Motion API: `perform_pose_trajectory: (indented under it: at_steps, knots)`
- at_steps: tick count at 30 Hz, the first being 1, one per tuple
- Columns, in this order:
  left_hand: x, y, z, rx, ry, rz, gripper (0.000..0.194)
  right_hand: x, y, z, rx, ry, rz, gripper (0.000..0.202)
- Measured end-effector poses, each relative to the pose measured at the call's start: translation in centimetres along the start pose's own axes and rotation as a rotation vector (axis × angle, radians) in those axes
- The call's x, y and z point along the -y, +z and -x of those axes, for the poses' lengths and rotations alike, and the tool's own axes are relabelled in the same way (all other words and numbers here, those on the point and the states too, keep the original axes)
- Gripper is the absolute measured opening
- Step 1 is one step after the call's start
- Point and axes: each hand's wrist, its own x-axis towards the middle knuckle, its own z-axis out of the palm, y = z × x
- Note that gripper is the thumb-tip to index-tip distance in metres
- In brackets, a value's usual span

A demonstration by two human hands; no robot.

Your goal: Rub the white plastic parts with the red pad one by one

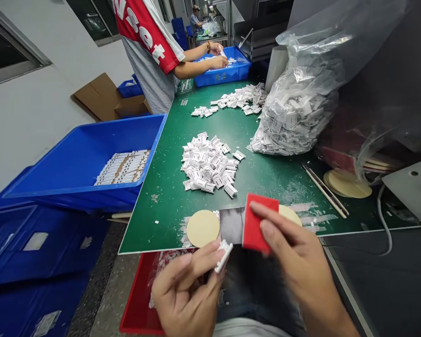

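My left hand point(192, 285) pinches a small white plastic part point(223, 256) just off the table's front edge. To its right, my right hand point(291, 252) grips a flat red block point(259, 222); the block and the white part are apart. A round cream disc point(203, 229) lies at the table edge near my left fingers, beside a dark square pad point(231, 226). Behind the red block a second cream disc point(289, 215) is partly hidden. A pile of white parts point(208, 164) sits on the green table point(168, 196) beyond my hands.
A clear bag of white parts point(291, 117) stands at the right, near thin sticks point(324, 189). Another person's hands point(219, 56) work over a blue bin point(224, 74) at the far end. A large blue bin point(87, 140) is at the left, a red bin point(136, 299) below the edge.
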Motion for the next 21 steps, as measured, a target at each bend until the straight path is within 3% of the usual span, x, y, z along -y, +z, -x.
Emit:
perform_pose_trajectory:
  at_steps: [2, 3, 6, 7, 8, 10, 13, 18, 20, 21]
  knots:
    - [0.0, -0.1, 0.0, -0.004, -0.003, 0.022, 0.055, -0.1, -0.3, -0.6, 0.152, 0.022, -0.01, 0.027]
    - [-0.1, -0.2, -0.2, -0.015, -0.003, 0.034, 0.055, -0.2, -0.4, -0.9, 0.123, 0.007, 0.018, 0.026]
    - [-0.5, -0.5, -1.2, -0.001, -0.089, 0.077, 0.053, -0.7, -0.5, -1.0, -0.379, -0.099, 0.106, 0.027]
    - [-0.8, -0.6, -1.7, 0.048, -0.192, 0.124, 0.047, -0.8, -0.5, -0.7, -0.481, -0.104, 0.087, 0.03]
    - [-1.1, -0.7, -2.2, 0.107, -0.337, 0.201, 0.039, -0.9, -0.5, -0.3, -0.492, -0.082, 0.048, 0.033]
    - [-1.7, -0.7, -3.1, 0.187, -0.677, 0.41, 0.031, -0.9, -0.5, 1.0, -0.378, -0.002, -0.07, 0.035]
    - [-2.6, -0.4, -3.7, 0.144, -1.059, 0.677, 0.033, -0.4, -1.1, 3.0, -0.169, 0.086, -0.236, 0.034]
    - [-2.5, -0.2, -2.9, 0.211, -1.34, 0.819, 0.033, 1.1, -2.8, 3.4, 0.338, 0.028, -0.027, 0.014]
    - [-2.1, -0.4, -2.4, 0.261, -1.379, 0.814, 0.031, 1.7, -3.1, 2.8, 0.39, -0.044, 0.06, 0.006]
    - [-1.9, -0.6, -2.3, 0.263, -1.376, 0.813, 0.029, 1.9, -3.0, 2.6, 0.365, -0.107, 0.115, 0.016]
